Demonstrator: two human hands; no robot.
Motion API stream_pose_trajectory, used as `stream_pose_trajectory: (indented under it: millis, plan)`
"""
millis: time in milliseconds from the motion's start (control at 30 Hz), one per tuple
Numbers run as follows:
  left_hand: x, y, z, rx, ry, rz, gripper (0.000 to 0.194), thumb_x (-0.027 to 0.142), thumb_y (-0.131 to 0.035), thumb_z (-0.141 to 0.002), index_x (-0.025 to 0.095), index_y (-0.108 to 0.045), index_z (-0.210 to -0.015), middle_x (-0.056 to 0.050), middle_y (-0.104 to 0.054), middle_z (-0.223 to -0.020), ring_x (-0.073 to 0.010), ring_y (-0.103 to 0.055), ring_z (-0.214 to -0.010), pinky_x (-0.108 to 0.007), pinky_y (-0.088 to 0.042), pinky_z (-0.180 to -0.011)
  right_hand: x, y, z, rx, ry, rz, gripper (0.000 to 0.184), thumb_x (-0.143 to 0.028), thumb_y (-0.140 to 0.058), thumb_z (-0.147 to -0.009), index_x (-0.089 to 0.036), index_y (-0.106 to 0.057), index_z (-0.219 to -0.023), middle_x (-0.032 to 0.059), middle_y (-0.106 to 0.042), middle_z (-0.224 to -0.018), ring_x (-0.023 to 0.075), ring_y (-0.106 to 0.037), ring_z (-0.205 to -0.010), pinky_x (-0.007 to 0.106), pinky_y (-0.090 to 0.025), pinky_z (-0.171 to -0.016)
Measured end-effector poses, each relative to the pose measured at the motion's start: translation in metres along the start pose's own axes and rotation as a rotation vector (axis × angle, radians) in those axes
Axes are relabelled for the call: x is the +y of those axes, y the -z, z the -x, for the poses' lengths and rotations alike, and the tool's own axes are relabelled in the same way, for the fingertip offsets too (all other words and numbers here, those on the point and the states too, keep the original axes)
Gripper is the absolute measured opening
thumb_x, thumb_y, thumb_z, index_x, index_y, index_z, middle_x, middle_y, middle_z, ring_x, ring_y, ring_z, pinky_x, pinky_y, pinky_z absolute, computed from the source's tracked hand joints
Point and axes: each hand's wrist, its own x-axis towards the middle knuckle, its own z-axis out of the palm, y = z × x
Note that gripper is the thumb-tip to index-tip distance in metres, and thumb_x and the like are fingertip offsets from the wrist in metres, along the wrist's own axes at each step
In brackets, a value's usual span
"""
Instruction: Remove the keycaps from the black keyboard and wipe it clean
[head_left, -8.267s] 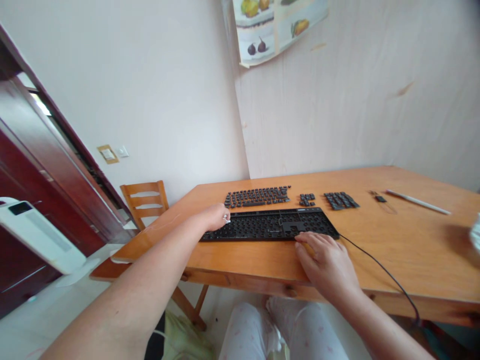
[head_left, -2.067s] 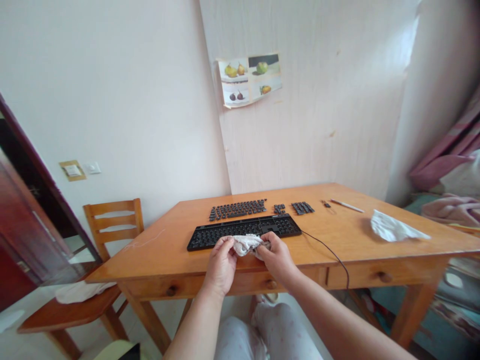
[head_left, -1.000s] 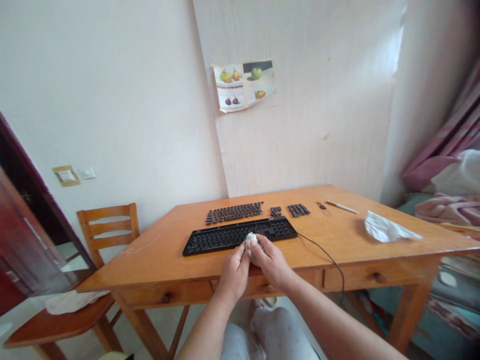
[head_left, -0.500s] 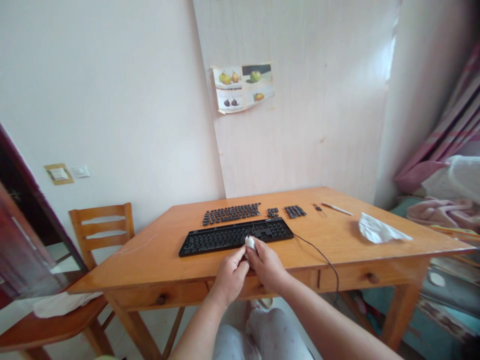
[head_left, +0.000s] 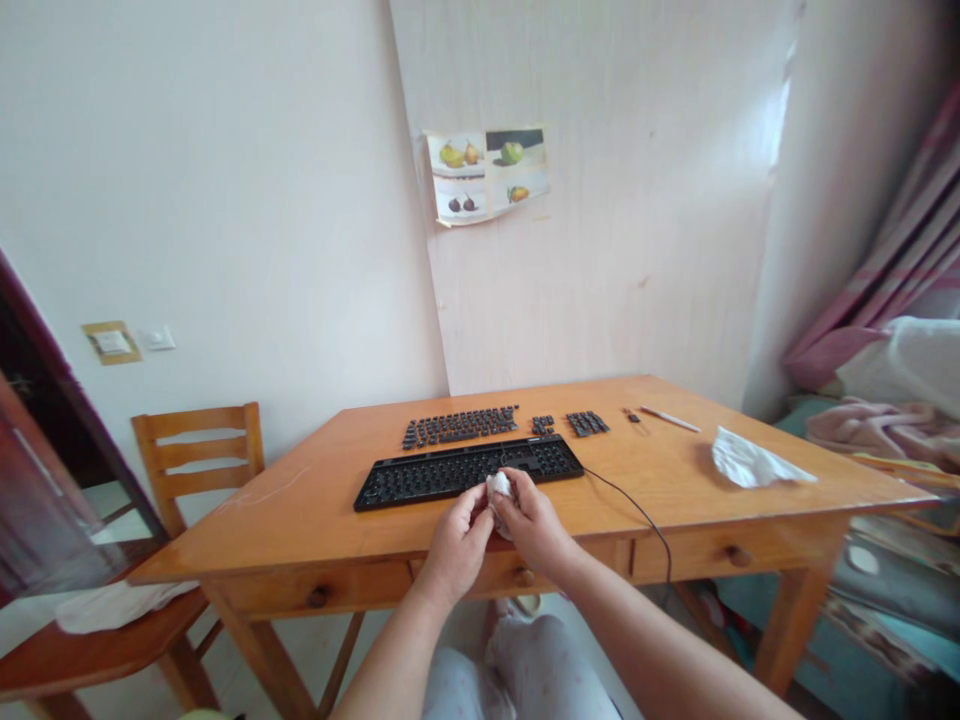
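Observation:
Both hands meet just in front of the black keyboard base (head_left: 442, 472), over the desk's front edge. Between them is a crumpled white tissue (head_left: 499, 490), bunched small. My left hand (head_left: 459, 540) pinches it from the left, fingers closed. My right hand (head_left: 534, 520) closes on it from the right, thumb on top. The keyboard base has had its keycaps removed, and its middle front part is hidden by my hands. Behind it lie the loose keycaps in groups: the main block (head_left: 459, 427), a small cluster (head_left: 542, 425) and the number pad (head_left: 587, 424).
A white pen (head_left: 670, 419) and a small dark object with a wire loop (head_left: 632, 416) lie at the back right. Nearer is a spread white tissue (head_left: 757, 462). The keyboard cable (head_left: 637, 512) hangs over the front edge. A wooden chair (head_left: 199, 450) stands left.
Earlier my left hand was on the keyboard base and my right hand at its front edge. Later both hands held the tissue stretched; now it is bunched between them. The view has shifted.

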Motion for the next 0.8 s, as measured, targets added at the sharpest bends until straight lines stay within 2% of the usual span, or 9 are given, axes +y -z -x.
stream_pose_trajectory:
  millis: [167, 333, 400, 567, 667, 733, 800]
  plan:
    - [0.000, 0.000, 0.000, 0.048, 0.007, -0.097, 0.034, 0.035, -0.051, -0.088, 0.019, -0.062, -0.117, -0.009, -0.067, -0.118, -0.0217, -0.062, -0.106, -0.034, -0.048, -0.093, -0.010, 0.001, 0.006, -0.018, 0.020, 0.114, 0.030, -0.044, -0.045, -0.092, -0.023, -0.058, -0.109, 0.0028, -0.068, -0.089, 0.0171, -0.062, -0.080, 0.027, -0.047, -0.072]
    - [-0.002, -0.003, -0.001, 0.115, 0.025, -0.161, 0.035, 0.041, -0.047, -0.090, 0.018, -0.063, -0.112, -0.009, -0.070, -0.110, -0.0205, -0.065, -0.094, -0.031, -0.050, -0.083, -0.021, 0.003, 0.008, -0.063, 0.167, 0.139, 0.038, -0.043, -0.040, -0.096, -0.028, -0.057, -0.125, 0.0054, -0.063, -0.121, 0.0197, -0.058, -0.110, 0.033, -0.045, -0.094]
    - [-0.004, -0.005, -0.002, 0.145, 0.018, -0.218, 0.033, 0.040, -0.045, -0.091, 0.018, -0.064, -0.108, -0.008, -0.071, -0.104, -0.0200, -0.065, -0.090, -0.030, -0.049, -0.080, -0.020, 0.003, 0.008, -0.068, 0.195, 0.114, 0.039, -0.041, -0.041, -0.096, -0.028, -0.056, -0.129, 0.0057, -0.060, -0.125, 0.0192, -0.056, -0.114, 0.033, -0.043, -0.098]
    - [-0.003, -0.015, -0.004, 0.119, -0.053, -0.495, 0.025, 0.033, -0.045, -0.091, 0.019, -0.066, -0.091, -0.006, -0.069, -0.086, -0.0182, -0.063, -0.081, -0.028, -0.046, -0.074, -0.008, 0.005, 0.007, 0.094, 0.132, 0.086, 0.031, -0.034, -0.048, -0.091, -0.021, -0.066, -0.114, 0.0083, -0.066, -0.103, 0.0192, -0.061, -0.097, 0.031, -0.047, -0.090]
    - [0.001, -0.016, -0.007, 0.052, -0.130, -0.581, 0.023, 0.030, -0.045, -0.091, 0.021, -0.066, -0.088, -0.005, -0.067, -0.085, -0.0173, -0.062, -0.081, -0.027, -0.046, -0.074, -0.004, 0.013, 0.003, 0.113, 0.080, 0.084, 0.027, -0.034, -0.051, -0.089, -0.019, -0.069, -0.101, 0.0075, -0.067, -0.093, 0.0195, -0.062, -0.088, 0.031, -0.049, -0.081]
    - [0.003, -0.012, -0.012, -0.008, -0.178, -0.587, 0.021, 0.031, -0.047, -0.090, 0.022, -0.066, -0.094, -0.005, -0.067, -0.091, -0.0173, -0.062, -0.086, -0.027, -0.047, -0.077, -0.003, 0.023, -0.002, 0.102, 0.027, 0.077, 0.028, -0.037, -0.051, -0.087, -0.019, -0.069, -0.098, 0.0064, -0.067, -0.088, 0.0187, -0.062, -0.081, 0.029, -0.050, -0.073]
    - [0.002, -0.005, -0.020, -0.024, -0.239, -0.600, 0.027, 0.034, -0.053, -0.087, 0.024, -0.063, -0.110, -0.006, -0.066, -0.106, -0.0190, -0.061, -0.100, -0.031, -0.046, -0.088, -0.003, 0.037, -0.008, 0.095, -0.033, 0.064, 0.031, -0.042, -0.052, -0.086, -0.018, -0.068, -0.098, 0.0050, -0.066, -0.082, 0.0171, -0.061, -0.072, 0.026, -0.049, -0.064]
